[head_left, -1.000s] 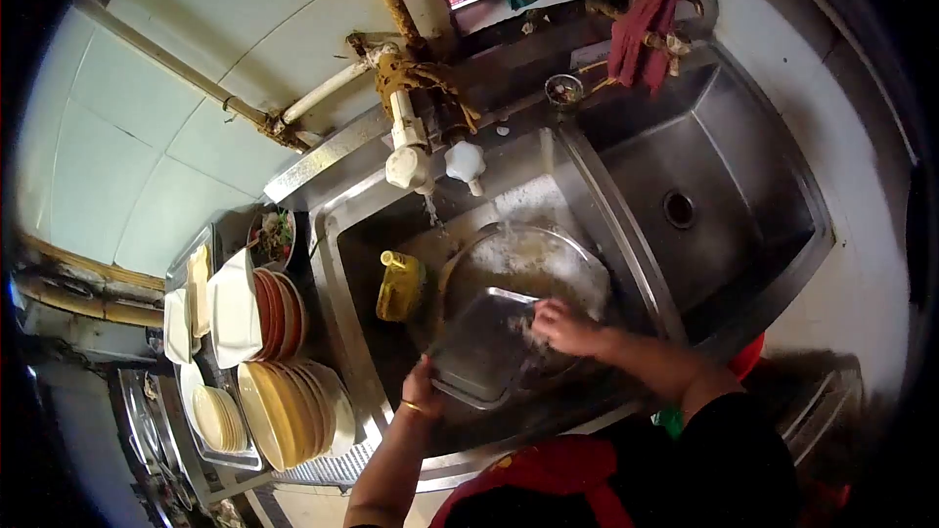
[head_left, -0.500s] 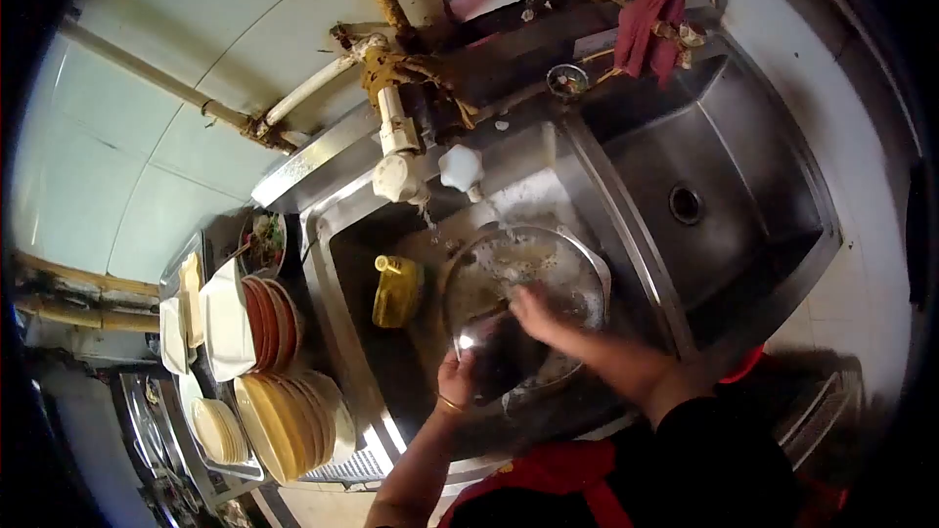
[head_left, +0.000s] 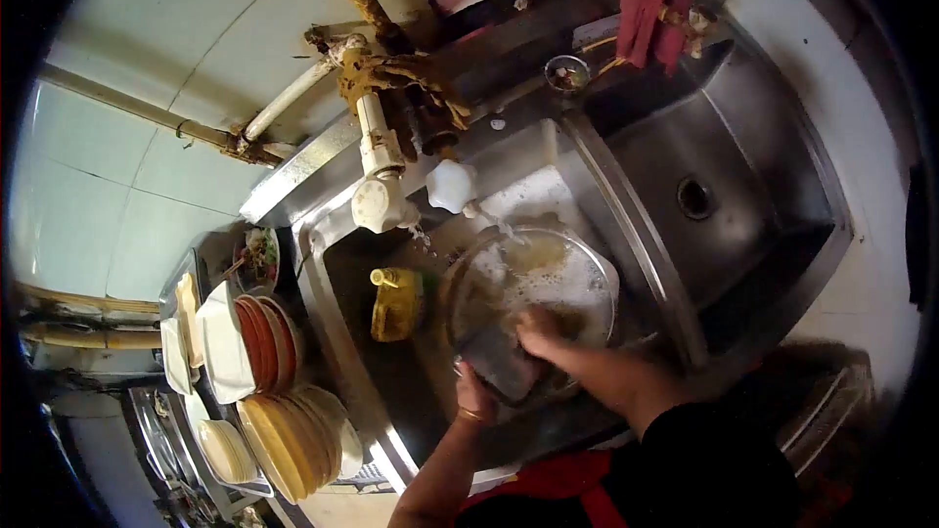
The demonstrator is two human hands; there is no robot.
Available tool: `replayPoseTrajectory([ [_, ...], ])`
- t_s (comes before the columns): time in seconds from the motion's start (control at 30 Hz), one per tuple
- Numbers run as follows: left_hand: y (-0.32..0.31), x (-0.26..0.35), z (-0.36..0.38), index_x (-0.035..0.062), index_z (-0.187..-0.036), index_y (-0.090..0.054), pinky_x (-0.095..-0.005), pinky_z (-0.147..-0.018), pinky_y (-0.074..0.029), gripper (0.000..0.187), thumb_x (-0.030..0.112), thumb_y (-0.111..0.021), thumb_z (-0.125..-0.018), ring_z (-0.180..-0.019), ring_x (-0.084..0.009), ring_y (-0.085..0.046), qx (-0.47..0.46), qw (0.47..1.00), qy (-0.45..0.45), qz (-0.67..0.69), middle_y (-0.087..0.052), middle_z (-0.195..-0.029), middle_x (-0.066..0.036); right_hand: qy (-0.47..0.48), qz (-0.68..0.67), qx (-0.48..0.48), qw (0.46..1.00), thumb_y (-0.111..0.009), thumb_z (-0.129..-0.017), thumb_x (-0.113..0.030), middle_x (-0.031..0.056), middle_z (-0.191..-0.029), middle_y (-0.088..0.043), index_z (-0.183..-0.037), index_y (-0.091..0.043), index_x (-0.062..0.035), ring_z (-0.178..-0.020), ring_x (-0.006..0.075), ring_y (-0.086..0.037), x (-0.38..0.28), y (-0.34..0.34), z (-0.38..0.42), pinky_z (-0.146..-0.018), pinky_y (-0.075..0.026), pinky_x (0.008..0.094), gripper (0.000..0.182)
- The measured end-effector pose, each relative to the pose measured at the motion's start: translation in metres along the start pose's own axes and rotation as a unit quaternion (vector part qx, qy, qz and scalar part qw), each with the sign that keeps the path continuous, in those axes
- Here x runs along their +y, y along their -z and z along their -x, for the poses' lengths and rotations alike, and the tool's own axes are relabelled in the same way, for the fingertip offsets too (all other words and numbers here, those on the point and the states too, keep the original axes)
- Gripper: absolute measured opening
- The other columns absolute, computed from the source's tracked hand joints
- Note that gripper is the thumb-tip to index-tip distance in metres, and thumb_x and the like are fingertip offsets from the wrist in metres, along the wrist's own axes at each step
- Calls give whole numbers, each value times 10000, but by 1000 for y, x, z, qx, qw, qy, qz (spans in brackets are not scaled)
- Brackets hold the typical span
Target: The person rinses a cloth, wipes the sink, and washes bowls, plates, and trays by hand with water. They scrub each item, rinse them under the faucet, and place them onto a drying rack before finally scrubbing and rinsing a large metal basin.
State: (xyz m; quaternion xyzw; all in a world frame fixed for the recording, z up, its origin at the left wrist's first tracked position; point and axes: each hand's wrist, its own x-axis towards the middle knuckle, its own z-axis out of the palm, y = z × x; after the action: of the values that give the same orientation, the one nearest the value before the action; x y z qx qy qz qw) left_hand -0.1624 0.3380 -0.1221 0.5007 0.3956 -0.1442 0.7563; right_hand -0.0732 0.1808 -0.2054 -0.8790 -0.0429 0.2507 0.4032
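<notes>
A dark, flat dish [head_left: 497, 360] is tilted over a large round metal basin [head_left: 613, 298] of soapy water in the left sink. My left hand [head_left: 473, 389] grips the near left edge of this dish. My right hand [head_left: 540, 334] is closed at its upper right side, at the water's surface; what its fingers hold is hidden. Left of the basin stands a yellow bottle [head_left: 395, 308] with a pump or cap. Water runs from the white-handled taps [head_left: 380, 203] above.
Stacked plates [head_left: 290, 445] and white rectangular dishes [head_left: 224, 342] stand left of the sink, beside a bowl of scraps [head_left: 257, 259]. A metal divider [head_left: 636, 235] separates the second sink [head_left: 773, 166]. A red cloth [head_left: 657, 10] hangs over the back.
The dish has turned, its glare is gone, and my left hand has moved slightly right and down with it. My right hand has shifted slightly down. The whole view has shifted a little.
</notes>
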Motion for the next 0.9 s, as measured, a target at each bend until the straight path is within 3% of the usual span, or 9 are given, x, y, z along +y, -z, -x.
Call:
replayPoseTrajectory([
  [0.1, -5, 8, -8, 53, -1296, -465, -398, -976, -392, 704, 624, -300, -919, -1122, -289, -509, -26, 991, -7, 129, -524, -1270, -109, 287, -25, 156, 945, -580, -748, -58, 186, -975, -592, -1009, -583, -61, -874, 415, -531, -61, 3, 41, -778, -445, 479, 260],
  [0.2, -13, 45, 0, 67, -1303, -461, -409, -991, -382, 693, 621, -295, -921, -1136, -296, -503, -122, 981, -65, 135, -519, -1283, -106, 383, -76, 157, 907, -566, -775, -17, 199, -1012, -576, -1039, -572, -34, -931, 391, -534, -89, 14, 100, -804, -439, 464, 265],
  [0.3, -32, 88, 53, 82, -1309, -455, -421, -986, -394, 650, 592, -337, -925, -1141, -295, -505, -138, 975, -17, 171, -521, -1281, -106, 283, -120, 140, 941, -554, -825, -55, 205, -996, -580, -1111, -562, -48, -910, 373, -546, -45, -5, 78, -792, -444, 463, 286],
  [0.37, -19, 96, 64, 82, -1307, -456, -432, -961, -417, 614, 559, -374, -930, -1132, -298, -516, -140, 979, -52, 142, -527, -1275, -106, 195, 5, 279, 940, -481, -896, -139, 201, -824, -603, -1149, -563, -69, -753, 360, -569, 13, -23, 40, -690, -466, 456, 276],
  [0.47, 19, 88, 51, 75, -1321, -436, -446, -957, -419, 612, 546, -374, -934, -1129, -297, -516, -152, 977, -68, 133, -521, -1280, -107, -118, -143, 135, 973, -413, -934, -257, 186, -1081, -616, -1153, -567, -39, -965, 345, -580, 19, 16, 26, -844, -445, 403, 345],
  [0.67, -5, 133, 144, 13, -966, -645, -270, -694, -487, 136, 75, -624, -846, -763, -105, -594, -132, 931, -264, -214, -659, -855, -7, -201, -344, 99, 912, -449, -914, -435, 92, -991, -591, -1105, -582, -54, -883, 236, -546, -19, 58, 61, -764, -441, 393, 446],
  [0.73, -2, 138, 160, 32, -923, -650, -266, -647, -487, 110, 99, -639, -837, -699, -133, -618, -157, 830, -345, -408, -675, -802, -41, -212, -380, 114, 893, -415, -917, -482, 106, -1128, -574, -1151, -565, -56, -983, 268, -544, -43, 78, 86, -825, -437, 417, 508],
  [0.8, 6, 128, 154, 91, -865, -646, -324, -603, -509, 115, 102, -662, -751, -683, -279, -632, -169, 646, -474, -574, -650, -777, -113, -216, -580, 38, 784, -414, -888, -594, 111, -1261, -528, -1266, -510, -82, -1121, 291, -512, -55, 88, 106, -913, -422, 442, 643],
  [0.9, 1, 122, 159, 92, -810, -619, -356, -653, -528, 133, 121, -642, -682, -788, -279, -648, -214, 474, -565, -641, -663, -997, -91, -202, -765, -142, 595, -411, -862, -653, 106, -1357, -468, -1339, -451, -117, -1270, 293, -417, -75, 110, 140, -1041, -339, 468, 718],
])
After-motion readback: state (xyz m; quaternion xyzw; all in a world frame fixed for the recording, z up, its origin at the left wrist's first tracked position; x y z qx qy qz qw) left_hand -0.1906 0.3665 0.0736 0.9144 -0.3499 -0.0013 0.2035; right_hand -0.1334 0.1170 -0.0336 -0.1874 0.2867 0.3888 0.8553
